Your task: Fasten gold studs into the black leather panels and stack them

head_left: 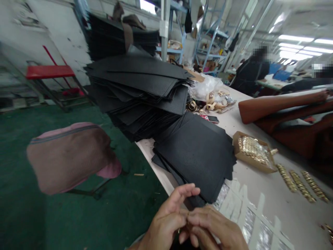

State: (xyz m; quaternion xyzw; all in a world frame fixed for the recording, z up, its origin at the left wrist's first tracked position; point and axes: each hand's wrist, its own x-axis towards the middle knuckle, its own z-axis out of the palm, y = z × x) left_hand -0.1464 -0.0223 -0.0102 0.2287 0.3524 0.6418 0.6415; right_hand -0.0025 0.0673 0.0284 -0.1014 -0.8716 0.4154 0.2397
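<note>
My left hand (169,215) and my right hand (217,225) meet at the bottom of the head view, close to the table's near edge. The left thumb presses inward while its upper fingers stick out, bent. Fingertips of the right hand are pinched together against the left thumb. A tiny gold glint shows between the hands, but what they hold is too hidden to name. Just beyond them lies a fanned stack of black sheets (197,149), leather-like in look. White strips (257,211) over clear plastic lie to the right of my right hand.
A tall pile of black sheets (140,80) rises at the far left of the table (291,211). Right of the nearer stack are a cardboard box (249,165) of gold pieces, gold rows (301,185), a phone (212,119) and brown panels (283,107). A covered stool (70,156) stands left.
</note>
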